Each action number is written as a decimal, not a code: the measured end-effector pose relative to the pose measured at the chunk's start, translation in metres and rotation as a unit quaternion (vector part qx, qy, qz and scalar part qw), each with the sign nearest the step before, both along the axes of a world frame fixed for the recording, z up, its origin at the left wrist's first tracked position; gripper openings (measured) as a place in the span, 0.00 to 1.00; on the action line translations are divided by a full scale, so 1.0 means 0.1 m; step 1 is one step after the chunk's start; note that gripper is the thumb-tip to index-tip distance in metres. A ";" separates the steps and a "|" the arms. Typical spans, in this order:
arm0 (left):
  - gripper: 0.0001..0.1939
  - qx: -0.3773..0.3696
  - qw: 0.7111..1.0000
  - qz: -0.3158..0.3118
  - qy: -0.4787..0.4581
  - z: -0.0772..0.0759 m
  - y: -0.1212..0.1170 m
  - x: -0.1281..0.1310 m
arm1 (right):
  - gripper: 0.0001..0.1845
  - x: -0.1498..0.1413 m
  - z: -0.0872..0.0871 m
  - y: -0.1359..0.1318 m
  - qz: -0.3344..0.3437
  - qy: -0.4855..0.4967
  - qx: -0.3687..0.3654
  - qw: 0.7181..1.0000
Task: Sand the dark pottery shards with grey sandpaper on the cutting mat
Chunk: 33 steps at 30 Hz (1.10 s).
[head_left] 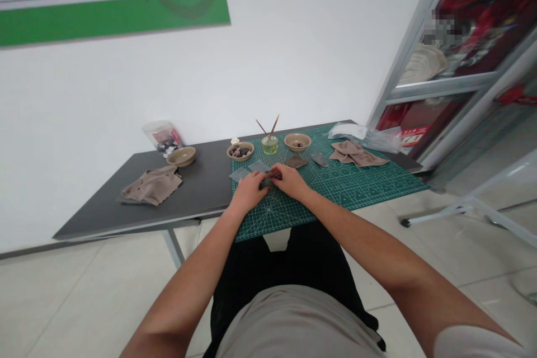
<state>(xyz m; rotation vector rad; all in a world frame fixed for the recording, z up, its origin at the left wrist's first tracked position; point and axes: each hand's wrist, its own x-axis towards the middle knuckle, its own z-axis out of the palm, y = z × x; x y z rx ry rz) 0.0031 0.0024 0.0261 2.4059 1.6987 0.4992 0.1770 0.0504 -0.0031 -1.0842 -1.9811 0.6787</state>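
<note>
Head view: left hand [248,191] and right hand [290,180] closed, both gripping small dark piece [265,182] between them, material too small to tell. Piece held just above green cutting mat [335,184] on grey worktop [197,179]. Flat grey tiles [253,170] just beyond fingers, brown slab [296,161] near right hand. Farther back: tan bowl of dark pebbles [240,151], glass jar with two brushes [269,144], second bowl [297,141]. Beige cloths on either side [356,154] [151,185] — one on mat, one on worktop.
</note>
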 end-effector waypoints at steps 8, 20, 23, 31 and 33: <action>0.08 0.025 0.999 -0.011 -0.023 -0.05 0.12 0.11 | 0.15 -0.03 0.03 -0.04 0.005 0.095 -0.081 0.992; 0.11 0.034 0.983 -0.034 -0.174 -0.17 0.10 -0.02 | 0.06 0.07 0.57 0.52 -0.133 0.010 0.050 0.990; 0.09 0.026 0.981 -0.047 -0.187 -0.18 0.09 -0.02 | 0.08 0.03 0.80 0.87 -0.186 -0.001 0.061 0.981; 0.09 0.023 0.978 -0.048 -0.199 -0.17 0.02 -0.04 | 0.31 -0.02 1.02 1.55 -0.298 -0.025 -0.035 0.954; 0.09 0.023 0.977 -0.048 -0.205 -0.17 0.01 -0.04 | 0.22 -0.03 0.97 1.61 -0.249 -0.026 -0.049 0.967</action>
